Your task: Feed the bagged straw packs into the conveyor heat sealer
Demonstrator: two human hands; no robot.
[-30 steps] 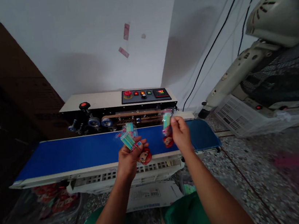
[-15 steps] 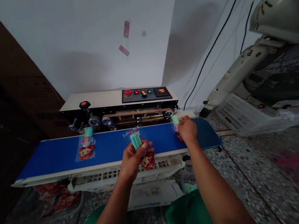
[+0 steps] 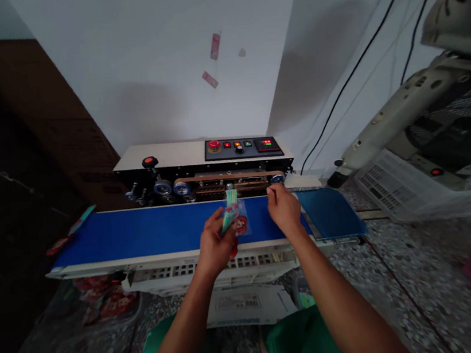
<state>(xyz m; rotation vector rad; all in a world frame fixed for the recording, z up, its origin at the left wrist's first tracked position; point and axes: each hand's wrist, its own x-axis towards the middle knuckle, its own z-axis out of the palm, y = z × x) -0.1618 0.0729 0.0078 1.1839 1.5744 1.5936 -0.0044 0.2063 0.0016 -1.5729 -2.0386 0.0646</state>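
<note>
My left hand [image 3: 215, 246] is closed around a clear packet [image 3: 230, 218] with pastel striped sticks inside, above the front edge of the blue conveyor belt [image 3: 156, 230]. A red piece shows below its fingers. Just behind it, a similar packet [image 3: 242, 225] with a red-haired cartoon head lies on the belt, its top at the band sealer [image 3: 230, 182]. My right hand [image 3: 285, 209] is over the belt's right part by the sealer's entry, fingers curled together with nothing visible in them. Another packet [image 3: 71, 231], blurred, tips over the belt's left end.
A control panel [image 3: 243, 148] with a red stop button tops the sealer. Under the belt are a white basket [image 3: 214, 277], a cardboard piece [image 3: 250, 305] and a tub of red-headed packets [image 3: 113, 302]. A white crate [image 3: 386, 185] stands right, beside a grey machine arm [image 3: 395, 106].
The packet at my right hand has travelled left along the belt and is out of that hand. The far-left packet has reached the belt's end and tilted. The camera view has shifted slightly.
</note>
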